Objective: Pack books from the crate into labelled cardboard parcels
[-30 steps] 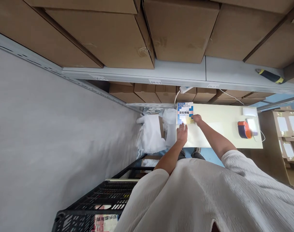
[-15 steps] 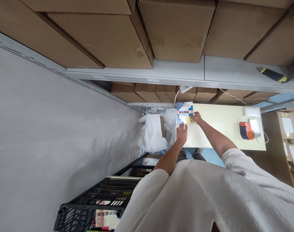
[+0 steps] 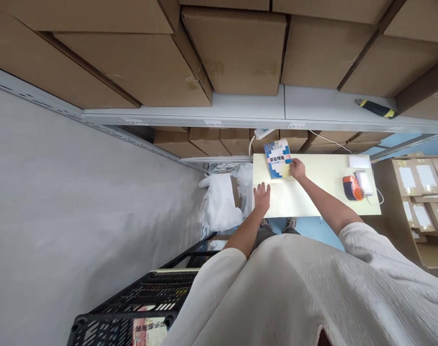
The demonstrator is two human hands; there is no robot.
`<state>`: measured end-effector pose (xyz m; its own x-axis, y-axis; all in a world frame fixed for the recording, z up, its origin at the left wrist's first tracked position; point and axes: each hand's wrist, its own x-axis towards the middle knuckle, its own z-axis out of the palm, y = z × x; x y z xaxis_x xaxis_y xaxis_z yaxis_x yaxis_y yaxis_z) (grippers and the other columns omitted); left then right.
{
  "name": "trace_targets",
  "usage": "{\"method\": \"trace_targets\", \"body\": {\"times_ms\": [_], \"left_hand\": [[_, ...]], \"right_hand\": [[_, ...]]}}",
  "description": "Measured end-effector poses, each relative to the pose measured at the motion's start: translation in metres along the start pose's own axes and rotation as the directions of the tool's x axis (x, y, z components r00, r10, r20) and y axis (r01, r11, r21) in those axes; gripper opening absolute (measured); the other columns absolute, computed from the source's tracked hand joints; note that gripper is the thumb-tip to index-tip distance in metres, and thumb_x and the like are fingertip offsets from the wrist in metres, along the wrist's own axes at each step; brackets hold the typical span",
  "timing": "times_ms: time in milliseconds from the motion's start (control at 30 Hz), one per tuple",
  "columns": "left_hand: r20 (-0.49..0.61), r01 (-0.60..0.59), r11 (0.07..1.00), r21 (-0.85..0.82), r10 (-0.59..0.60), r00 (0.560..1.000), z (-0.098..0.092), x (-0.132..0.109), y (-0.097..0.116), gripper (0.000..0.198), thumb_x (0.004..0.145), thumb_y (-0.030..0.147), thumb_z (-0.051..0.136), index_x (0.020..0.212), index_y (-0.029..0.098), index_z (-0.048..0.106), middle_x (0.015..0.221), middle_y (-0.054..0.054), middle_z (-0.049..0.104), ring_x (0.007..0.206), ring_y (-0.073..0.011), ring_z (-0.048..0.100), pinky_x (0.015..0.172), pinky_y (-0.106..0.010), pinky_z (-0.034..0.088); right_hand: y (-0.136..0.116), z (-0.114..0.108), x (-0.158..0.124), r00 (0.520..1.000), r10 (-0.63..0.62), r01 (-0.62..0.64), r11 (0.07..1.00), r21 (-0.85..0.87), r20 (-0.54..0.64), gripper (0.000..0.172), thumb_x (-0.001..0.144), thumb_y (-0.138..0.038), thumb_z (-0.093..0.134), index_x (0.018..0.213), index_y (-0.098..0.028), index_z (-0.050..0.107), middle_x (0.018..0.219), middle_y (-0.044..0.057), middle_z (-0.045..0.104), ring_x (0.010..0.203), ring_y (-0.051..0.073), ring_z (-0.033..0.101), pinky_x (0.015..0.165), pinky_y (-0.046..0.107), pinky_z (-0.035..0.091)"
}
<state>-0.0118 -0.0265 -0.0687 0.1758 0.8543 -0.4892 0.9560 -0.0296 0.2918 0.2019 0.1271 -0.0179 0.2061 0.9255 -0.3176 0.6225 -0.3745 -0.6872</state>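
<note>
My right hand (image 3: 297, 169) grips the lower right edge of a blue and white book (image 3: 277, 161) with Chinese characters on its cover. The book is tilted slightly, near the back left of a pale table (image 3: 312, 185). My left hand (image 3: 262, 196) rests at the table's left end with fingers spread, apart from the book and holding nothing. Farther right on the table is an orange and dark purple tape dispenser-like object (image 3: 351, 188), beside a small white item partly blurred out.
Cardboard boxes (image 3: 233, 53) fill the shelf above, where a yellow and black utility knife (image 3: 376, 108) lies. A white power strip (image 3: 264, 133) hangs behind the table. White packing material (image 3: 221, 202) is piled at left. A black crate (image 3: 132, 298) holding books stands lower left.
The book has turned and shifted off the left hand, still in my right hand. My left hand has come away from the book onto the table. The camera view has shifted a little.
</note>
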Motion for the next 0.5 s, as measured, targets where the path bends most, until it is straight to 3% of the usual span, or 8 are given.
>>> {"method": "trace_targets", "body": {"times_ms": [100, 267, 400, 500], "left_hand": [[0.029, -0.017, 1.0, 0.012, 0.017, 0.999, -0.004, -0.003, 0.0, 0.098, 0.09, 0.018, 0.066, 0.179, 0.024, 0.026, 0.181, -0.021, 0.033, 0.169, -0.0405, 0.029, 0.136, -0.063, 0.024], [0.076, 0.0, 1.0, 0.019, -0.001, 0.997, -0.009, -0.006, 0.001, 0.098, 0.089, 0.014, 0.065, 0.178, 0.019, 0.026, 0.182, -0.023, 0.028, 0.169, -0.04, 0.028, 0.135, -0.057, 0.029], [0.082, 0.004, 1.0, 0.018, -0.006, 0.997, -0.011, -0.006, 0.002, 0.097, 0.088, 0.017, 0.065, 0.178, 0.02, 0.027, 0.184, -0.022, 0.027, 0.172, -0.0387, 0.024, 0.139, -0.059, 0.021], [0.053, 0.052, 0.998, -0.019, -0.051, 0.997, -0.008, -0.009, 0.009, 0.09, 0.094, 0.022, 0.063, 0.178, 0.02, 0.029, 0.186, -0.018, 0.026, 0.174, -0.0353, 0.021, 0.14, -0.056, 0.022]], "right_hand": [[0.026, -0.024, -0.019, 0.998, 0.065, -0.065, 0.987, 0.146, 0.006, 0.031, 0.096, -0.037, 0.06, 0.118, -0.02, 0.075, 0.106, 0.008, 0.08, 0.1, 0.025, 0.07, 0.092, 0.036, 0.058], [0.083, -0.037, -0.084, 0.938, 0.23, -0.314, 0.882, 0.351, 0.261, 0.028, 0.084, -0.04, 0.073, 0.1, -0.018, 0.072, 0.085, 0.003, 0.075, 0.08, 0.02, 0.068, 0.077, 0.032, 0.058], [0.116, -0.031, -0.126, 0.9, 0.291, -0.392, 0.866, 0.311, 0.326, 0.019, 0.082, -0.036, 0.073, 0.091, -0.02, 0.07, 0.084, 0.003, 0.076, 0.08, 0.019, 0.07, 0.075, 0.029, 0.058], [0.128, -0.025, -0.137, 0.881, 0.324, -0.414, 0.881, 0.228, 0.345, 0.014, 0.083, -0.033, 0.072, 0.09, -0.02, 0.072, 0.09, 0.004, 0.08, 0.085, 0.021, 0.073, 0.077, 0.031, 0.059]]}}
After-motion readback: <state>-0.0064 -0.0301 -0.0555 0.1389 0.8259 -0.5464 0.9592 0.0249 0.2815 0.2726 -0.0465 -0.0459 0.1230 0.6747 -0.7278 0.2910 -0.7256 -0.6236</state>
